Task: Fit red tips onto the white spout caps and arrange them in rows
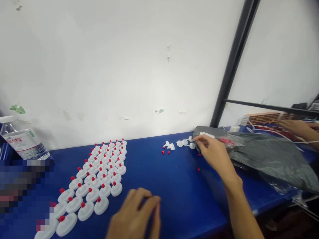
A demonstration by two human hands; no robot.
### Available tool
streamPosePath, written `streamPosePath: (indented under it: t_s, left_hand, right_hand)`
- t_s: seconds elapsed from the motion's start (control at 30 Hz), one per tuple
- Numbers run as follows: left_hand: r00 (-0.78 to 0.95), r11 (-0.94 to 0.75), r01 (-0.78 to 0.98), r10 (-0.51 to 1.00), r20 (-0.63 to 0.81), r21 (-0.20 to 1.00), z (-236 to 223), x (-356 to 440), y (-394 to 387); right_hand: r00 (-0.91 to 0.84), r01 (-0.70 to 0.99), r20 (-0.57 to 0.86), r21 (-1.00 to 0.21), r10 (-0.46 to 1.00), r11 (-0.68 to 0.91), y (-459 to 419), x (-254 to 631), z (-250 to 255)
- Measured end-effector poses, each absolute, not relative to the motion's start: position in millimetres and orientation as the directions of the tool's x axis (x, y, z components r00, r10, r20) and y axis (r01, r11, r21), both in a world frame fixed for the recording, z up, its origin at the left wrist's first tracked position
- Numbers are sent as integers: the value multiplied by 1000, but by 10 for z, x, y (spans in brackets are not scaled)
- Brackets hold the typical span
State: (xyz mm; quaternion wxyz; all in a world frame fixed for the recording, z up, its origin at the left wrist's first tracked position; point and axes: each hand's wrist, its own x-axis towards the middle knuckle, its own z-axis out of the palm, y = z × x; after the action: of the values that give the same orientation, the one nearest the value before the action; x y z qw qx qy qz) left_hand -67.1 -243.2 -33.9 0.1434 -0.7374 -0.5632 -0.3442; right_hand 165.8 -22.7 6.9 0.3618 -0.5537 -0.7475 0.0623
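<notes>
My left hand (136, 214) is at the front edge of the view, slightly blurred, with fingers curled and tips pressed together. Whatever it may hold is hidden. My right hand (213, 151) reaches across the table, fingers bent and a little apart, fingertips beside several loose white plastic caps with thin stems (179, 143). Another white stemmed piece (171, 146) lies farther left, with small red caps (163, 152) around it. On the left stand rows of round white lids topped with red caps (86, 211).
A clear plastic bottle (27, 142) stands at the far left beside a pixelated area. At right, a grey plastic bag (269, 159) carries a clear packet of red pieces (228, 141). Behind it rises a black metal post (230, 63). Another person's hand (294, 127) is at far right.
</notes>
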Motion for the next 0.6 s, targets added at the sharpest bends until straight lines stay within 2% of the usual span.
streamPosePath:
  t_s: [0.07, 0.17, 0.23, 0.37, 0.6]
  left_hand:
    - [209, -391, 881, 825, 525, 265, -304, -355, -2165]
    - [206, -317, 870, 930, 304, 378, -282, -1, -1727]
    - [187, -277, 872, 951, 247, 404, -299, 129, -1465]
    - [203, -280, 868, 954, 222, 409, -377, 202, -1086]
    - [277, -387, 795, 916, 290, 466, -512, 235, -808]
  right_hand:
    - [-231, 882, 352, -318, 907, 348, -68, 1581, 140]
    - [-222, 931, 316, -213, 922, 297, 152, 1459, 208]
    - [-204, 952, 299, -162, 932, 260, 241, 1399, 191]
    - [-192, 968, 257, -108, 947, 226, 278, 1374, 59]
    - [-162, 975, 265, -105, 951, 196, 246, 1417, -74]
